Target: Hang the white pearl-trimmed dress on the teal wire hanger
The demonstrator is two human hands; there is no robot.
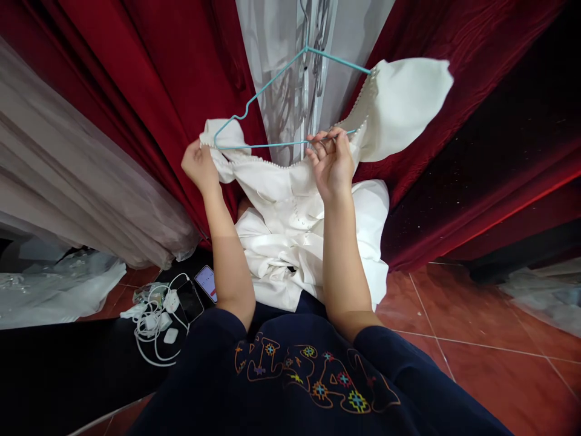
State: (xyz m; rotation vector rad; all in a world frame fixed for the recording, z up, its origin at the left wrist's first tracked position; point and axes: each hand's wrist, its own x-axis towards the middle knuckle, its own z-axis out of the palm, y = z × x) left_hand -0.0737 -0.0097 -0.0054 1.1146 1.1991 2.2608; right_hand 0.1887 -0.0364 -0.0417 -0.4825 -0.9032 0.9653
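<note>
A white satin garment [299, 236] with a pearl-beaded neckline hangs partly on a teal wire hanger [272, 145] raised in front of me. My left hand [200, 166] is closed on the garment's left shoulder at the hanger's left end. My right hand [333, 160] pinches the hanger's bottom wire together with the beaded edge near its right end. The garment's right sleeve [403, 103] flares out past the hanger's right arm. The rest of the fabric bunches down onto my lap.
Dark red velvet curtains [149, 79] hang left and right, with a white patterned panel [299, 66] between them. Grey tulle [68, 181] drapes at the left. Two phones [206, 281], white chargers and cables [157, 321] lie on a black surface. Red floor tiles [476, 345] spread to the right.
</note>
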